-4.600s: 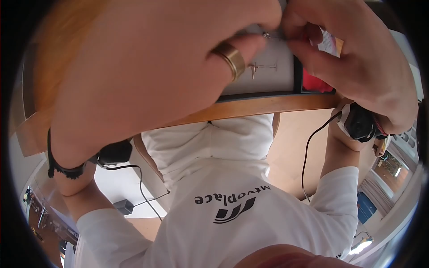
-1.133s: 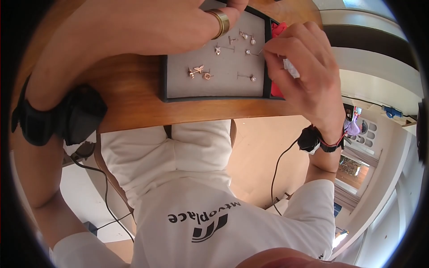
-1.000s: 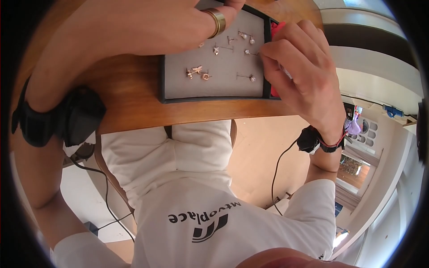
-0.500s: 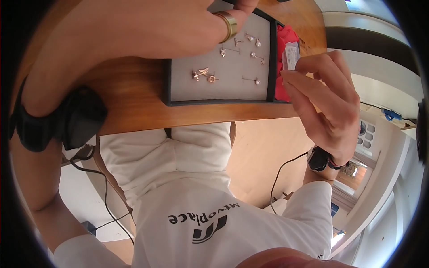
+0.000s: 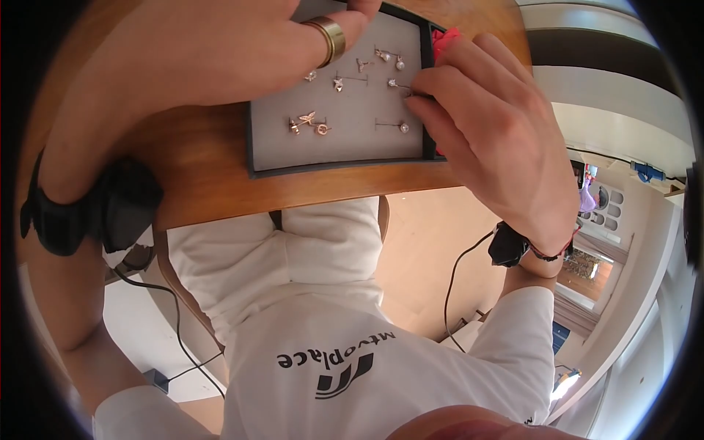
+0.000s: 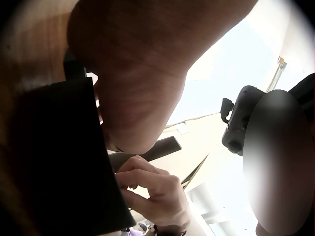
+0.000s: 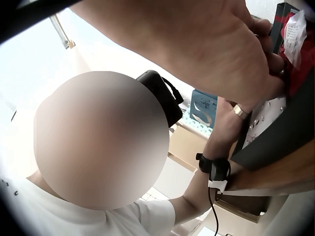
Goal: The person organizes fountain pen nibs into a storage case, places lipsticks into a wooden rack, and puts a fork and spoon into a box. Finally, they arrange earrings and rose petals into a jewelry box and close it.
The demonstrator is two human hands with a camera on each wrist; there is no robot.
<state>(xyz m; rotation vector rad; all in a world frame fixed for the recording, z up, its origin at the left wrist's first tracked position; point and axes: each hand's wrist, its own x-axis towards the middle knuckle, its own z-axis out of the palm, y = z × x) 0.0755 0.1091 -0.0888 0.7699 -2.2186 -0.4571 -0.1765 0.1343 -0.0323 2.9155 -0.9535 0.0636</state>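
Observation:
A grey-lined tray with a black rim holds several small earrings. My right hand reaches over its right side, thumb and forefinger pinching the thin end of a stone earring. My left hand, wearing a wide gold ring, hangs over the tray's upper left; its fingertips are cut off or hidden. Nearby lie a star-shaped stud, two pearl drops and rose-gold pieces. The left wrist view shows the right hand beyond the dark tray side.
Red cloth fills the compartment right of the lining; a clear labelled packet lies on it in the right wrist view. The wooden table edge runs in front. Cables hang from both wrist cameras. A blue box stands behind.
From half a second ago, my right hand has moved left from beside the packet to the stone earring, covering the packet in the head view. The tray appears slightly further left.

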